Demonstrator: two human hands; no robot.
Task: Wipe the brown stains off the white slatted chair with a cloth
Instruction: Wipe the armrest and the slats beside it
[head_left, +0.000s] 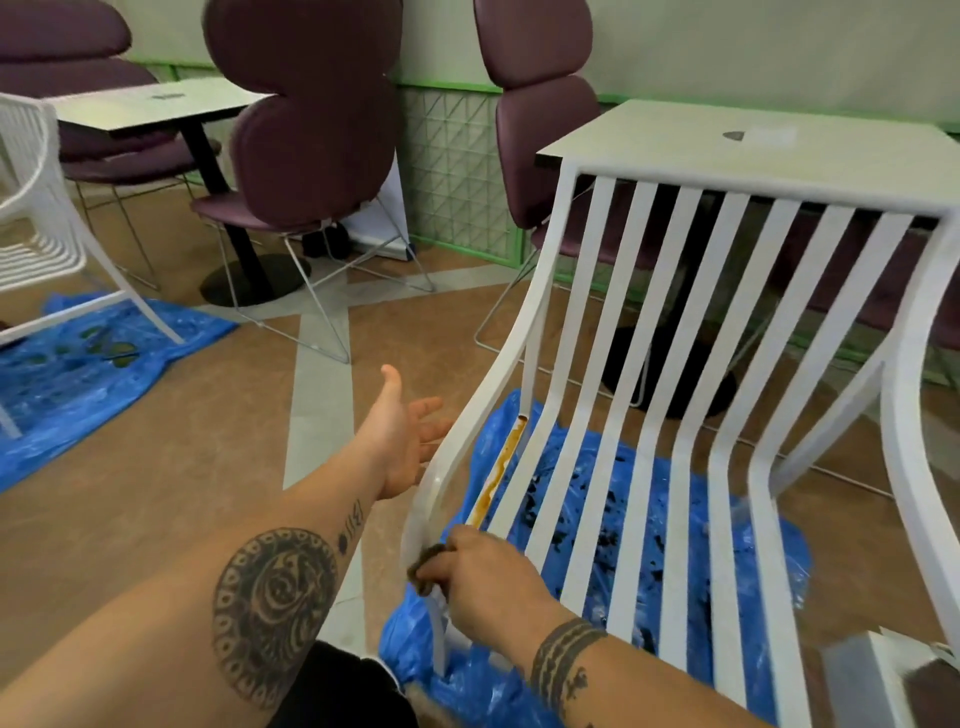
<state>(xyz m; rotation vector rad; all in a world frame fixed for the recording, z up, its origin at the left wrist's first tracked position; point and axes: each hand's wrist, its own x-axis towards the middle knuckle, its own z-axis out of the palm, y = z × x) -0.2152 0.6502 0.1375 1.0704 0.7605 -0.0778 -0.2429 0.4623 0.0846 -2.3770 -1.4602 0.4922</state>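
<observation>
Right hand (485, 582), cloth (427, 566) on upward-running slat (498, 467)

No legible text, brand, number or sign appeared anywhere in the view. A small dark triangular mark (733, 135) lay on the white surface (675, 130) behind the chair, beside a pale patch too blurred to read. A similar small marking (167, 96) on the far surface (130, 109) at upper left was also too small to read. A short row of dark tally-like strokes (354, 514), tattooed on the left forearm (291, 551), formed no readable characters.
</observation>
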